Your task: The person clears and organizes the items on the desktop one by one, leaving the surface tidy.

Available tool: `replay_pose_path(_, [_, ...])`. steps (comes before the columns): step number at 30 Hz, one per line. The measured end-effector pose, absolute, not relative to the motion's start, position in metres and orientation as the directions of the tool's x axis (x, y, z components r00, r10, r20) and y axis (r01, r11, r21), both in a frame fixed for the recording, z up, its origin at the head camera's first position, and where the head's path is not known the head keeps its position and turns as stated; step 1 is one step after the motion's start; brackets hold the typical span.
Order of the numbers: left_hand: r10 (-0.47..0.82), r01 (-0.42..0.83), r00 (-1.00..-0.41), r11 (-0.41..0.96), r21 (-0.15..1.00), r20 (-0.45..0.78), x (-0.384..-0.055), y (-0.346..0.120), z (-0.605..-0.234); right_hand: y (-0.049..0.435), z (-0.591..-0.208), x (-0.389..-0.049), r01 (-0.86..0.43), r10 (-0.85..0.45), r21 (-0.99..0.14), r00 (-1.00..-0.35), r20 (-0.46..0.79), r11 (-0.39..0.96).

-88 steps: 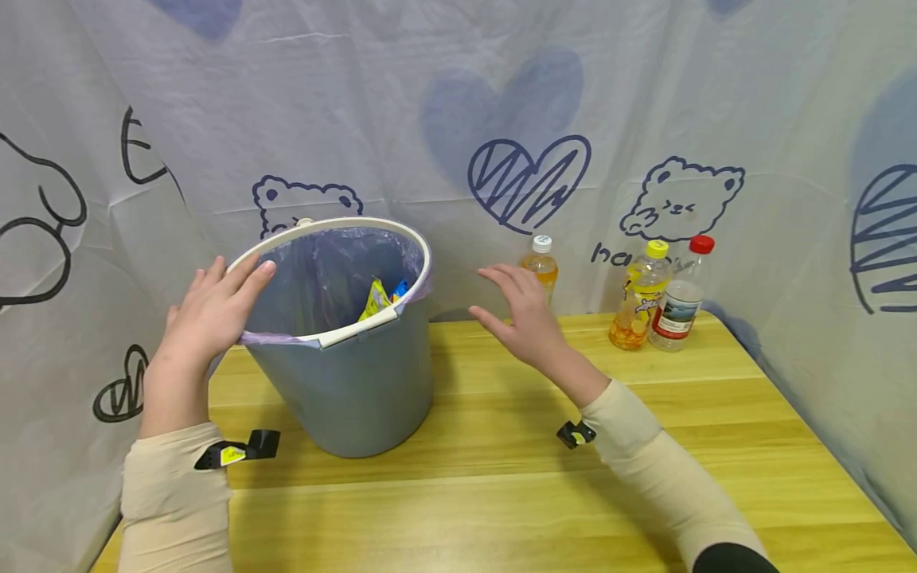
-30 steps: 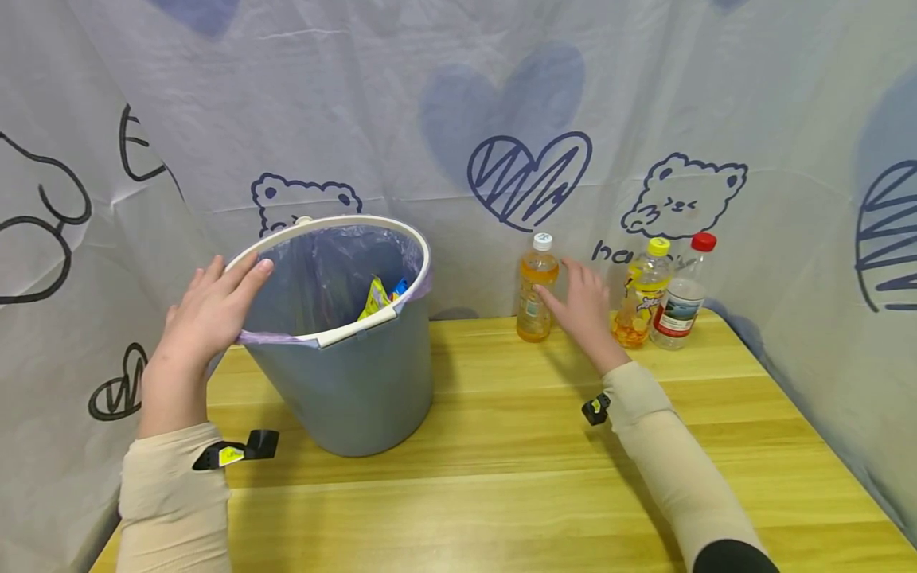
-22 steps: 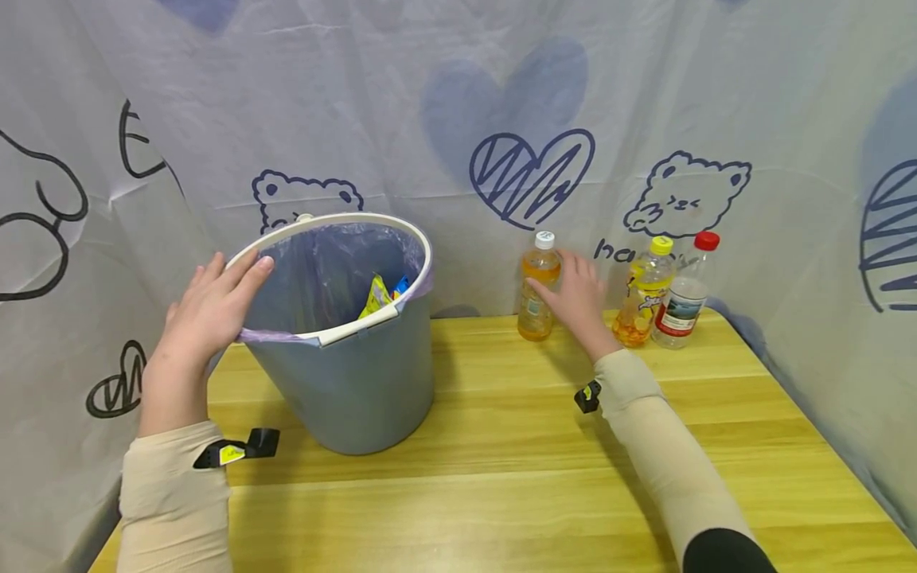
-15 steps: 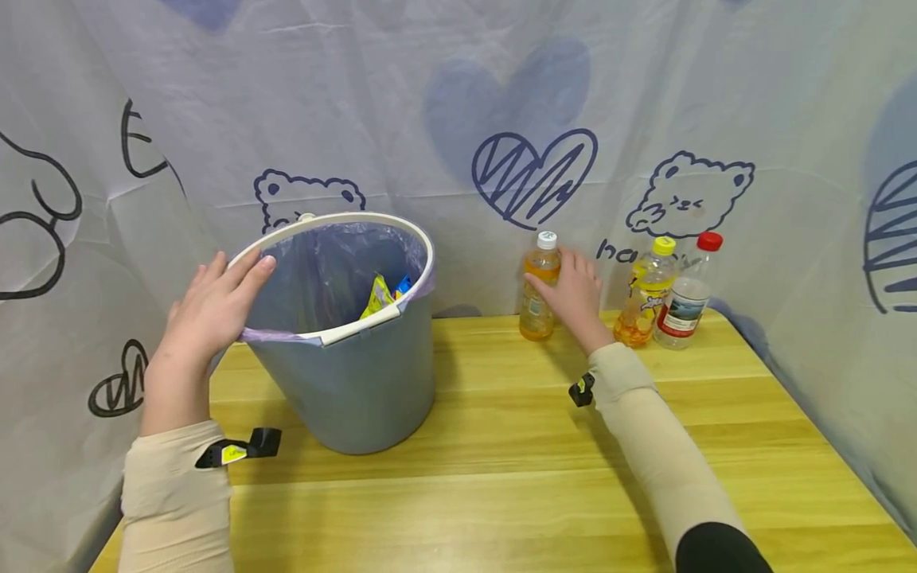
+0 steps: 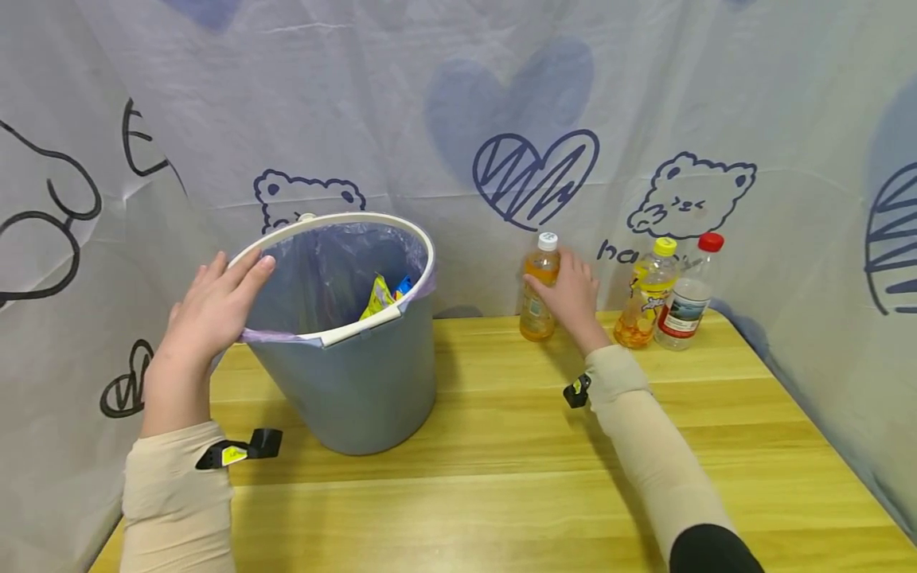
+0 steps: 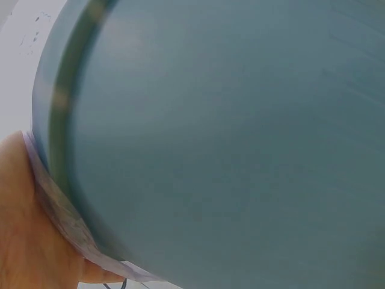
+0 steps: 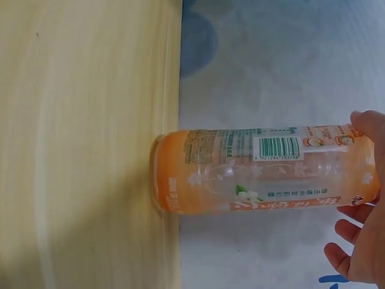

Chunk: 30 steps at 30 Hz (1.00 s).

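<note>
A plastic drink bottle [image 5: 539,306] with a white cap and orange label stands upright near the table's back edge. My right hand [image 5: 571,293] grips its upper part from the right side, thumb at the front. In the right wrist view the bottle's barcode shows, with the thumb on one side and fingers [image 7: 338,257] on the other. My left hand [image 5: 211,306] rests with extended fingers on the left rim of a grey bucket [image 5: 351,398], which the left wrist view shows close up. A thin purple-tinted bag lines the bucket, with a yellow wrapper [image 5: 376,298] and a blue wrapper [image 5: 403,287] inside.
Right of the gripped bottle stand a yellow-capped bottle [image 5: 646,298] and a red-capped bottle [image 5: 685,306], close together. The wooden table [image 5: 458,509] is bordered at the back and sides by a pale curtain [image 5: 473,95] with heart and bear drawings.
My right hand first moved right, uncovering the white-capped bottle, then came in from its right side and took hold of it. The left hand has stayed on the bucket rim.
</note>
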<state>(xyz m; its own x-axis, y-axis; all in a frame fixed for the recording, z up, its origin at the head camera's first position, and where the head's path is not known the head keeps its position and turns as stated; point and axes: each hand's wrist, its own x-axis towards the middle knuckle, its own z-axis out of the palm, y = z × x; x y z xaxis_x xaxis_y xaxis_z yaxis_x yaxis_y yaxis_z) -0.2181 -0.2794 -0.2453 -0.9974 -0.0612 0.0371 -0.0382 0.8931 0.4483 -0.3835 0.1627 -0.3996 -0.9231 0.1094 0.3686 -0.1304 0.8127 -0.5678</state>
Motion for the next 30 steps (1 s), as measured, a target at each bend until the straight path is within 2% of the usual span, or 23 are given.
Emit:
replay_pose_path(11, [-0.064,-0.036,-0.997,0.887,0.460,0.045,-0.215,-0.277,-0.245,0.157,-0.407,-0.366,-0.184,0.097,-0.577,-0.902,0.421,0.795])
replay_pose_path(30, [-0.066,-0.033,-0.996,0.884,0.467,0.054,-0.214,-0.278,-0.246,0.147,-0.410,-0.322,-0.318,-0.081,-0.426,-0.870,0.487,0.847])
